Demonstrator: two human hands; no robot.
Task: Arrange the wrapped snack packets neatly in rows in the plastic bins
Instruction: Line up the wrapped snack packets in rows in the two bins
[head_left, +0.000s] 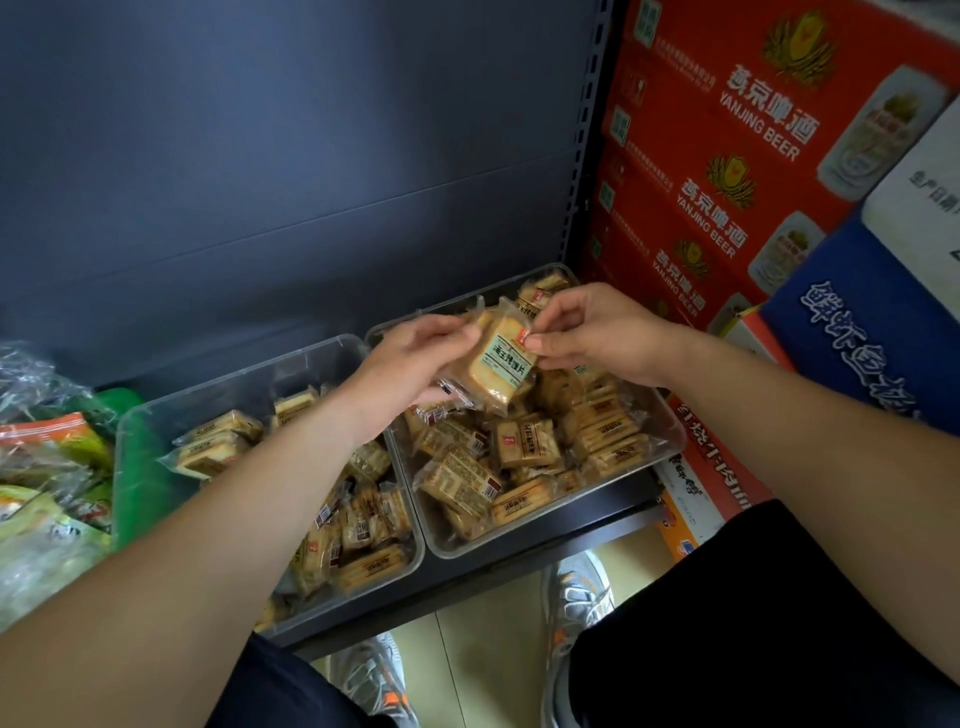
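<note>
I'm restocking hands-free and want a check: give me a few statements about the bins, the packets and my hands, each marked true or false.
1. The left hand and right hand both hold a snack packet over the right bin. True.
2. The left bin is empty. False: it holds many packets.
3. Red beer cartons stand right of the bins. True.
4. Everything in the right bin lies in neat rows. False: many lie jumbled.

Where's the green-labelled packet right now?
In the head view, the green-labelled clear-wrapped snack packet is held between the left hand and right hand, above the right-side clear plastic bin.
</note>
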